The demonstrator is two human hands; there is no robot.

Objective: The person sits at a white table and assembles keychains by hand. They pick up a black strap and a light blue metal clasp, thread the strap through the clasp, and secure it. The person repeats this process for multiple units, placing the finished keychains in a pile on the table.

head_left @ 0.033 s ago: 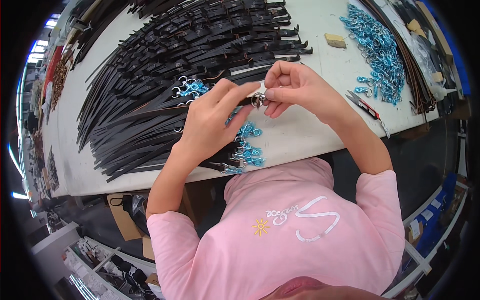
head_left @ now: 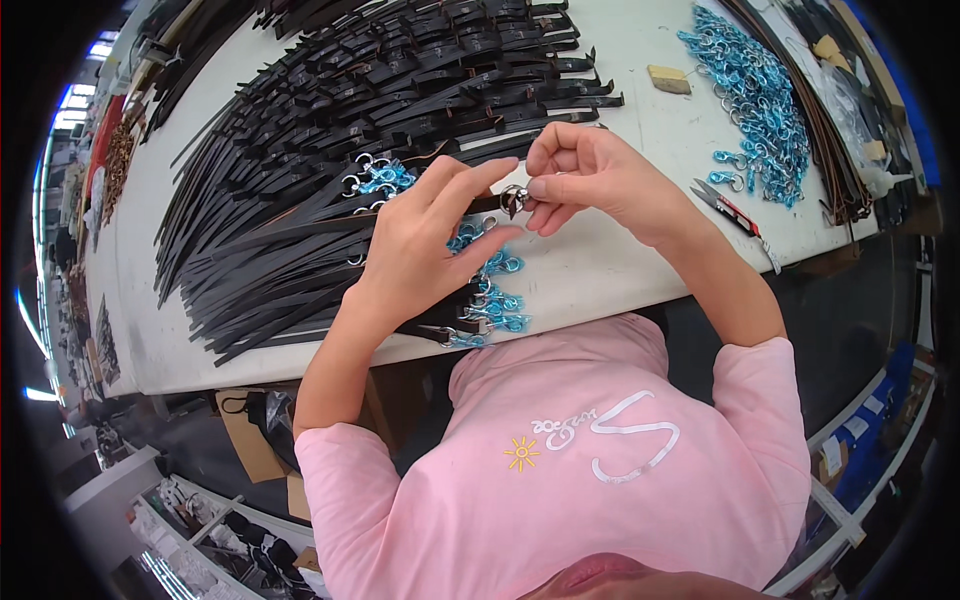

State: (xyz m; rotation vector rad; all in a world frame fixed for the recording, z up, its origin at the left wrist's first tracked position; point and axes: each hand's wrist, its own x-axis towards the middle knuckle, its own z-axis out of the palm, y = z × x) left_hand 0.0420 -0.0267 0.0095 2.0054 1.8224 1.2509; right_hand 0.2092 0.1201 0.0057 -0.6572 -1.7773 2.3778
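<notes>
- Head view shows both hands meeting over the white table (head_left: 600,270), with a small metal ring clasp (head_left: 513,199) caught between them at the end of a black strap (head_left: 330,225).
- Left hand (head_left: 420,250): thumb and forefinger stretch forward, their tips closing on the clasp from the near and left side; the other fingers lie loosely spread over the strap.
- Right hand (head_left: 590,180): fingertips bunched together, pinching the clasp from its right side, thumb tucked under.
- The clasp sits right at the tips of both hands, just above the table, touching fingers on 2 sides.
- Risk, as I judge it: the clasp is small and smooth, held only by fingertips, so a slight twist could let it slip and drop among the blue clasps (head_left: 490,290) just below the left fingers.
- The strap could slide off toward the pile of black straps (head_left: 400,80) beyond the fingers.
- Snips (head_left: 735,215) lie just right of the right wrist, where a sleeve or elbow sweep might knock them.
</notes>
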